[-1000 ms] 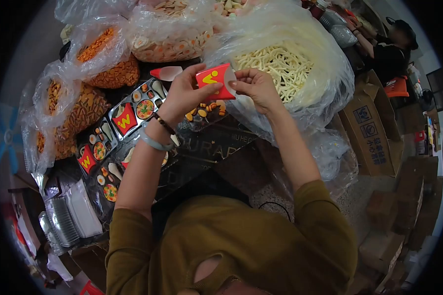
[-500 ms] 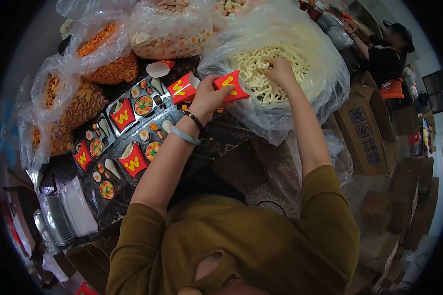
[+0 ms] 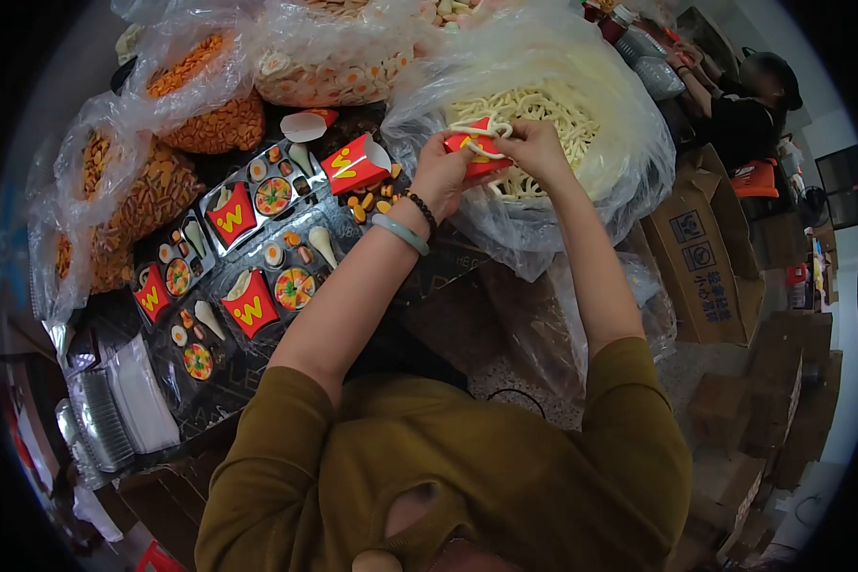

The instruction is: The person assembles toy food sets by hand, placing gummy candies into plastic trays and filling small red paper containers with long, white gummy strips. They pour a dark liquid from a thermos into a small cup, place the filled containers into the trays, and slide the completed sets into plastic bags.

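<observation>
My left hand (image 3: 440,173) grips a red carton with a yellow mark (image 3: 480,153), held over the near left rim of the large plastic bag. Pinched in my right hand (image 3: 534,151) are cream noodle-like strips (image 3: 488,131), which lie across the carton's top and front. Behind my hands, more such strips (image 3: 543,107) fill the bag (image 3: 629,143). Another red carton (image 3: 357,164) rests on the table left of my left hand, beside small orange and brown pieces (image 3: 377,200). Clear trays (image 3: 300,246) hold red cartons, round colourful discs, egg shapes and drumstick shapes.
Bags of orange pieces (image 3: 224,124), brown pieces (image 3: 157,195) and white-orange slices (image 3: 338,76) line the table's far and left sides. Stacked clear containers (image 3: 100,419) sit at the near left. Right are a cardboard box (image 3: 701,253) and a person in black (image 3: 748,114).
My right hand has come out of the strip pile with strips and moved left to the carton. My left hand has shifted right with one carton; the other carton now lies on the table.
</observation>
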{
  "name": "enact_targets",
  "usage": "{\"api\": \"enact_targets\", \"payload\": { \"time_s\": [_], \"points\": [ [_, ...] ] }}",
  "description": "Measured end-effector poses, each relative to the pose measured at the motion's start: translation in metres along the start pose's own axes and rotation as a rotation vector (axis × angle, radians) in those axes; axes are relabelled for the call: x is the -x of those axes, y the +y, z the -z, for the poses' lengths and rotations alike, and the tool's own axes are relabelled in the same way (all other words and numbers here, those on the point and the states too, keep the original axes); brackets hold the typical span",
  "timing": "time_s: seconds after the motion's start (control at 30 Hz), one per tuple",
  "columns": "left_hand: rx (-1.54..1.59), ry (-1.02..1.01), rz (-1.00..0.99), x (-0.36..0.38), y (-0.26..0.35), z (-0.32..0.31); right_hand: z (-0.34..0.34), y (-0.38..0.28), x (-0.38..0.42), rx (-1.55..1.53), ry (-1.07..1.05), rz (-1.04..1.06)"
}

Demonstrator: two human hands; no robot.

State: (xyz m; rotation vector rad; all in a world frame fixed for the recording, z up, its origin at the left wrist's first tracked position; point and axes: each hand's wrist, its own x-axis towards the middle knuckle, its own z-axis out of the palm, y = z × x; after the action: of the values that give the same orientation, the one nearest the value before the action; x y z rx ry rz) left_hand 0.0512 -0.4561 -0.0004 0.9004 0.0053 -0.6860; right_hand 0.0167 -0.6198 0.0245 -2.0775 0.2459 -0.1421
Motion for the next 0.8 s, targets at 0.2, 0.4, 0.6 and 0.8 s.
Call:
{"api": "enact_targets", "payload": {
  "time_s": [0.2,0.4,0.6,0.8],
  "points": [
    [-0.025,0.031,0.018,-0.001,0.007,0.009,0.004,-0.008,0.006,-0.226,-0.202,-0.002],
    [-0.050,0.020,0.008,-0.010,0.006,0.013,-0.008,0.009,-0.004,0.094,-0.098,-0.002],
    [-0.169,0.152,0.035,-0.009,0.009,0.015,0.007,-0.004,-0.001,-0.228,-0.573,-0.126],
    [-0.211,0.234,0.027,-0.012,0.008,0.018,0.011,0.010,0.043,0.302,-0.268,0.246]
  ]
}}
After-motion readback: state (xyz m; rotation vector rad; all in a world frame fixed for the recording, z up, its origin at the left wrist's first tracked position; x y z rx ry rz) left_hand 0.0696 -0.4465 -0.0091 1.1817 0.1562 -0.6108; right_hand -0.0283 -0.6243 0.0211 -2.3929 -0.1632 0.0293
